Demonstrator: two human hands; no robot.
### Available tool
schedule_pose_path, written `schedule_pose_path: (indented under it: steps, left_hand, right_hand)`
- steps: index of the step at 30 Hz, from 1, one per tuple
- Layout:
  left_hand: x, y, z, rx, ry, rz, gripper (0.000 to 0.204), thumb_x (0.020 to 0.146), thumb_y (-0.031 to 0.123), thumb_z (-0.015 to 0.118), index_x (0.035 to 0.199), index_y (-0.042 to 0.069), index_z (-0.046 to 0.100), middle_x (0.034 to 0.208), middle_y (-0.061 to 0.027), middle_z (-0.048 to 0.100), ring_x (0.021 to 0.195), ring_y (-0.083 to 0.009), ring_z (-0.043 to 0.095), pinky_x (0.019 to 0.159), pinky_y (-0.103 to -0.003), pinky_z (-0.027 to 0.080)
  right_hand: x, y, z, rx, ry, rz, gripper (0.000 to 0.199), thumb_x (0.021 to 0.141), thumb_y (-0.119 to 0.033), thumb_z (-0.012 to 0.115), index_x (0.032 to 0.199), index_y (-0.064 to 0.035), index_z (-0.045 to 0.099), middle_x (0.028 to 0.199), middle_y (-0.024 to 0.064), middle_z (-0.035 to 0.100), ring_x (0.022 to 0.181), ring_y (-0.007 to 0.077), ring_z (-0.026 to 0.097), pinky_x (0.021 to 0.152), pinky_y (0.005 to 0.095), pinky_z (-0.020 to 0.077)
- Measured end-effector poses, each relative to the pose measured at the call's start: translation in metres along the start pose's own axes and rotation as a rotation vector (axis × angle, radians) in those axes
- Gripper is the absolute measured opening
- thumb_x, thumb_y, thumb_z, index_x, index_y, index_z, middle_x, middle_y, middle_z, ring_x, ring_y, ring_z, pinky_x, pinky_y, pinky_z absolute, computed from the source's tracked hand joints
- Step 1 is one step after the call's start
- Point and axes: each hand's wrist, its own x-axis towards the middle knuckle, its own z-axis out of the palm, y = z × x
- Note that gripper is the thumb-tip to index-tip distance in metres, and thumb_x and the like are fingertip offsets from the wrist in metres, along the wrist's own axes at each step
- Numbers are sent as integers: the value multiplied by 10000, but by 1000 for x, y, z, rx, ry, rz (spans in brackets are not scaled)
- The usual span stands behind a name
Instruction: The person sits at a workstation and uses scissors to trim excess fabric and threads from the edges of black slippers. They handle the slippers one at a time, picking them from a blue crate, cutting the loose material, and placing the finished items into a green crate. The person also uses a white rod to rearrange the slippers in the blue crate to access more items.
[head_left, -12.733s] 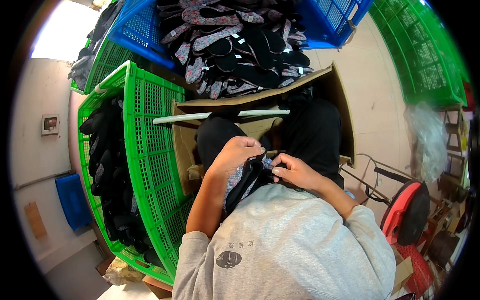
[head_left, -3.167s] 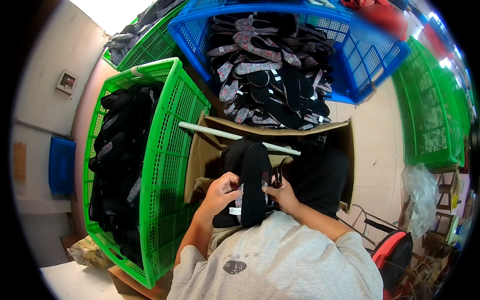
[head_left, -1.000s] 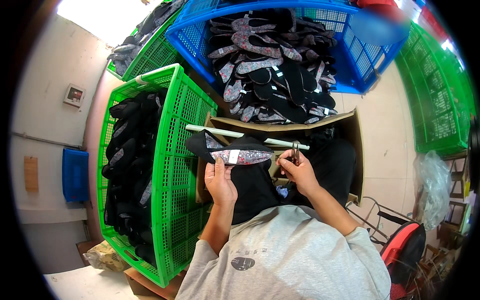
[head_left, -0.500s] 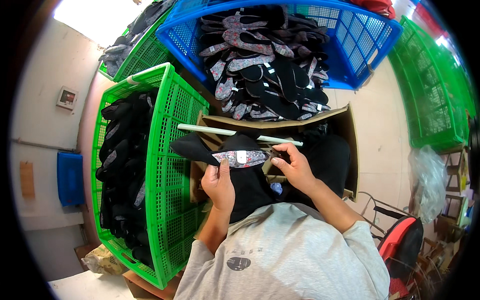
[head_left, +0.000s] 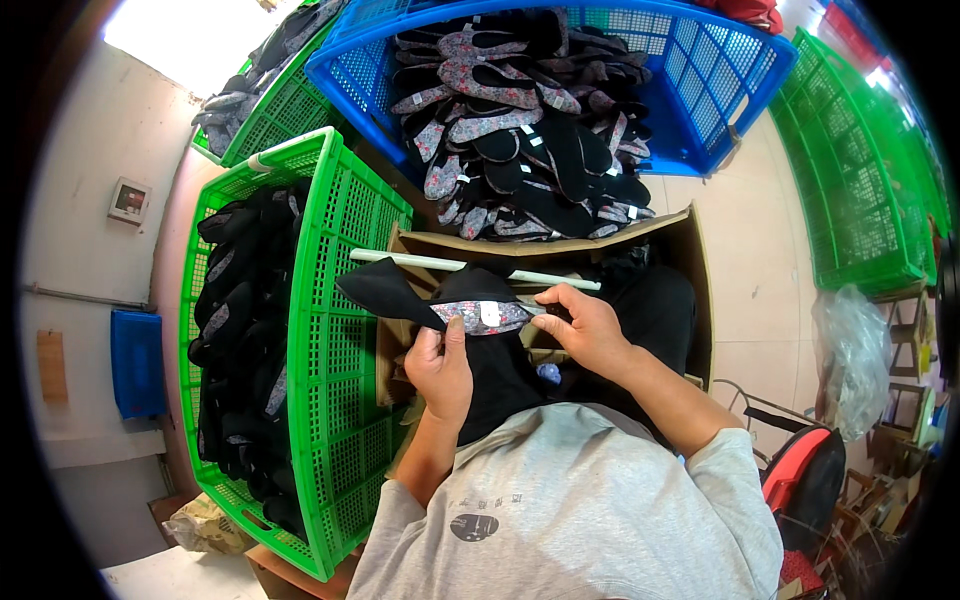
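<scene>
Bright, even daylight fills the scene, strongest from a blown-out white patch at eleven o'clock; shadows are soft and short, deepest inside the cardboard box (head_left: 560, 250). Fisheye bending curves the green crate (head_left: 340, 330) and blue crate (head_left: 700, 80) toward the rim; a black vignette rings the frame; the centre is sharp, the three o'clock edge smeared.

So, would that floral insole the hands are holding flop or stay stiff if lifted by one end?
Probably floppy: the insole is thin and held at both ends, left hand and right hand. Likely light too; similar ones pile loosely in the blue crate.
</scene>
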Motion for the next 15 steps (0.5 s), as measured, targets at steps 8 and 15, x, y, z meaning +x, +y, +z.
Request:
schedule_pose_path:
  steps: [8,15]
  left_hand:
    - [0,4,3,68,15,69,270,953,56,658,717,14,532,656,51,494,615,-7,366,507,-216,284]
    - [0,0,5,57,2,62,175,956,60,654,805,-6,596,690,47,541,630,-8,402,529,-207,313]
  right_hand:
    - [3,-8,-2,-37,-51,93,285,876,-211,743,1087,-48,644,958,124,699,807,250,670,710,328,512]
    - [1,1,6,-72,20,-7,271,877,-282,727,1053,-94,643,864,98,695,736,281,664,644,382,505]
